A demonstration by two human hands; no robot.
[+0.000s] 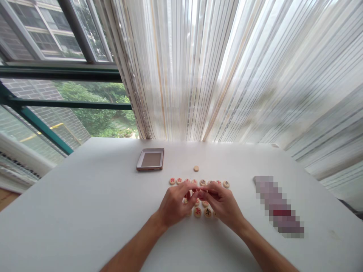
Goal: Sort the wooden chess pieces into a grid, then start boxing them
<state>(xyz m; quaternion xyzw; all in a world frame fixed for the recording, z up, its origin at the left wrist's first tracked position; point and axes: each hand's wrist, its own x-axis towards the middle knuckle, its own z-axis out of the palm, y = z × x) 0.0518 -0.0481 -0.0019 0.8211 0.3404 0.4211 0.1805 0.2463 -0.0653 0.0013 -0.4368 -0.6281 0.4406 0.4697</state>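
Rows of round wooden Chinese chess pieces (197, 212) with red or black characters lie on the white table. My left hand (177, 202) and my right hand (222, 202) meet over the middle rows, fingertips pinched and touching one another. Whatever is between those fingertips, if anything, is too small to make out. Several pieces lie partly hidden under both hands. Beyond the back row sits a single piece (196, 168) showing no character. At that row's right end is a black-marked piece (226, 184), near my right hand.
A shallow square box (150, 159) rests at the back left of the white table (85, 211). On the right lies a long pixelated object (279, 207). Striped sheer curtains (184, 75) hang behind the table's far edge, beside an open window on the left.
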